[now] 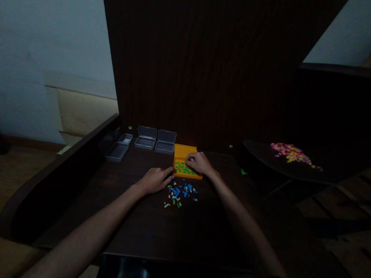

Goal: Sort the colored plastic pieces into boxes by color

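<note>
An orange-yellow box [186,175] stands on the dark table with its lid tipped back, and many small green pieces [183,168] lie inside. Over the box's right part is my right hand [200,163], its fingertips pinched together down among the green pieces; what they hold is too small to tell. My left hand [157,180] rests on the table at the box's near left corner, fingers apart and touching or nearly touching the edge, with nothing visible in it. Just in front of the box lies a loose pile of small blue, pale and green pieces [178,192].
To the left stand two clear plastic cases [146,142] with raised lids, plus another clear case [117,151] lying open. A pile of pink and yellow pieces [291,153] sits on a dark side shelf [261,157]. A tall dark panel [211,69] rises behind the table.
</note>
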{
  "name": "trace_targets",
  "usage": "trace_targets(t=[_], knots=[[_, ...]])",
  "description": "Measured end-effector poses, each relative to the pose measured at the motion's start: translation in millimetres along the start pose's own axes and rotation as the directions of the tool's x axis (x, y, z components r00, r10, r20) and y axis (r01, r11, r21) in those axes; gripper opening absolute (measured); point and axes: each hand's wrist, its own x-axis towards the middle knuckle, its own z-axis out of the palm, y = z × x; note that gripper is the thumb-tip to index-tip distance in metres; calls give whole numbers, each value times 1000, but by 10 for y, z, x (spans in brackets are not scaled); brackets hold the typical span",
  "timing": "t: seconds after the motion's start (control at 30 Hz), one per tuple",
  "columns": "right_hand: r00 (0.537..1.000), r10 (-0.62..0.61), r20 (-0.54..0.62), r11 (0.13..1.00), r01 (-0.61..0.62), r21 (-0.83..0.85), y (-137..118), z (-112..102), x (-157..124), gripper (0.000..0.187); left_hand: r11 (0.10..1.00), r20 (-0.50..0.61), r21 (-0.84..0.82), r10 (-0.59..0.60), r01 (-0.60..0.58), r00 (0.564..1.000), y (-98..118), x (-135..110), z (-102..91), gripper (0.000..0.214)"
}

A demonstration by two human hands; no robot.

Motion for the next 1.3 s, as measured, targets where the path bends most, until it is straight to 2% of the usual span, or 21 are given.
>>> trace_targets(t=[0.23, 0.53, 0.77, 1.03, 1.3], knots=[[999, 35, 41, 997, -32, -75, 47, 40, 67, 19, 1000, -5, -5, 11, -11, 1000, 0, -9, -6, 40], [994, 29, 102, 996, -19, -91, -3, -39, 35, 21, 1000, -4, -20, 0, 0, 1000, 27, -16, -45, 43], [989, 65, 131, 987, -44, -157, -43, -87, -13, 30, 1000, -9, -21, 9, -9, 1000, 17, -13, -35, 45], [976, 104, 193, 950, -41, -309, -144, -152, -117, 36, 1000, -6, 2, 19, -19, 1000, 13, -4, -16, 46], [973, 131, 189, 934, -57, -354, -157, -135, -212, 37, 1000, -2, -13, 3, -3, 1000, 21, -8, -23, 45]])
